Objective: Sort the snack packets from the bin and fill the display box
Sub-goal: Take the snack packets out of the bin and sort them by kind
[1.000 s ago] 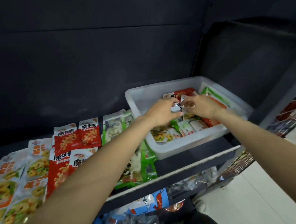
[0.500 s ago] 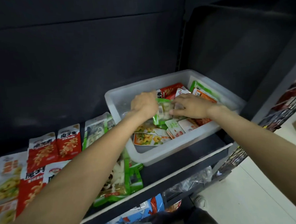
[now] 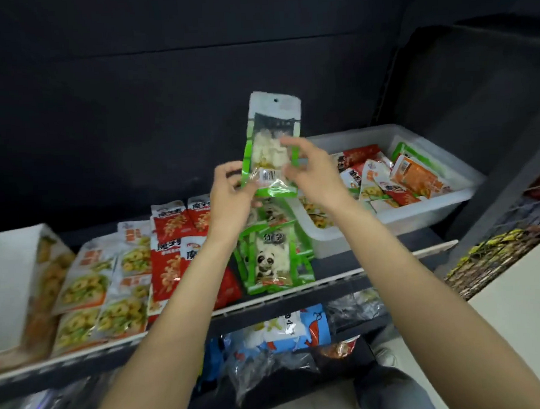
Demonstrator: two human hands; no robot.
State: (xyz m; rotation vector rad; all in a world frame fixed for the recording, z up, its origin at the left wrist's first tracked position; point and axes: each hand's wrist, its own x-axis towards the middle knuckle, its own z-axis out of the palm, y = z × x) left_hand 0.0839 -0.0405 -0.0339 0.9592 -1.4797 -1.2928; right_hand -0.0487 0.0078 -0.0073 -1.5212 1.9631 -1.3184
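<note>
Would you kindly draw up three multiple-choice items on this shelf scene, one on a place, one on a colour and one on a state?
1. Where does the white bin stand?
A. on the shelf, to the right of the sorted rows
B. on the floor
C. left of the red packets

2. What colour edges the raised packet?
A. blue
B. green
C. orange

3. How is the raised packet held?
A. flat on the shelf
B. by the left hand alone
C. upright, in both hands

Answers: 1 A, the bin sits at the shelf's right end. 2 B, green borders frame its clear window. 3 C, the left hand pinches its lower left edge and the right hand its right side.
</note>
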